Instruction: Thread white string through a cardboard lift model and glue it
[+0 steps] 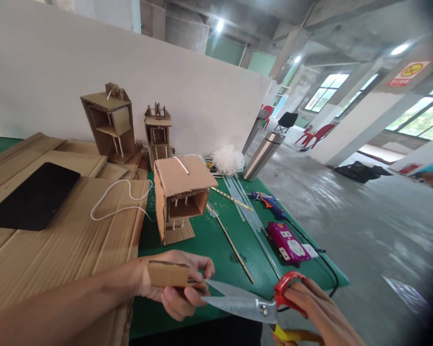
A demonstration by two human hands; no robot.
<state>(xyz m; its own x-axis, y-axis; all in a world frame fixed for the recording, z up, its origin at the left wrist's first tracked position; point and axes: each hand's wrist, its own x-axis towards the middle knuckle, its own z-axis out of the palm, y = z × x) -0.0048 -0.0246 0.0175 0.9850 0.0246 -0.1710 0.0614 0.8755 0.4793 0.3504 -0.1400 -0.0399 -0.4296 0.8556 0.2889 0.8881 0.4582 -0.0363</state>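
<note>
My left hand point(182, 298) is closed around a small folded piece of cardboard point(168, 274) above the table's front edge. Scissors point(240, 307) with one red and one yellow handle are in my right hand point(315, 307). Their blades are parted, with the tips right by the cardboard and the left fingers; whether they touch it I cannot tell. Just beyond my left hand stands a cardboard model point(185, 175) with an open box-like compartment, white sticks and a stick on its top. White string point(120, 211) loops out to its left.
Two more cardboard models point(120, 117) stand at the back by the white partition. Cardboard sheets and a black tablet-like panel point(34, 196) cover the left. Rightwards lie glue sticks point(250, 216), a glue gun point(270, 204), a purple power strip point(287, 242), a thin wooden stick point(234, 250) and a steel flask point(263, 156).
</note>
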